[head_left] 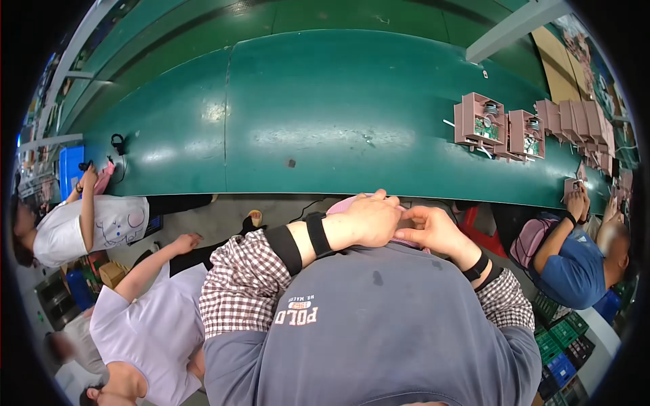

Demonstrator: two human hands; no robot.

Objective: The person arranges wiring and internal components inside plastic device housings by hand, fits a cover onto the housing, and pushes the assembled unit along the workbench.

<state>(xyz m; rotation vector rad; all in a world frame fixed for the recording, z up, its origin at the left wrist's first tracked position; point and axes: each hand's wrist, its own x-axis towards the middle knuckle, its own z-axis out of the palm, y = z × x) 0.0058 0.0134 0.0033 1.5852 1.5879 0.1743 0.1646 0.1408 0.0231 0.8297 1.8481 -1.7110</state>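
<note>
My left hand (pixel 369 221) bends over a pink item (pixel 340 205) close against my body at the table's front edge. Most of this item is hidden by the hand, and its kind does not show. Beside it, my right hand (pixel 433 231) is closed, thumb and fingertips together near the item's right side. Whether the right fingertips grip the item or something small is hidden. A black band circles each wrist, and checked sleeves cover both forearms.
Pink housings with circuit boards (pixel 486 128) stand at the table's right, with several more stacked beyond. A grey post (pixel 514 30) rises at the back. Co-workers sit at both sides. A blue bin (pixel 71 169) and a black cable loop (pixel 118 143) are at the left.
</note>
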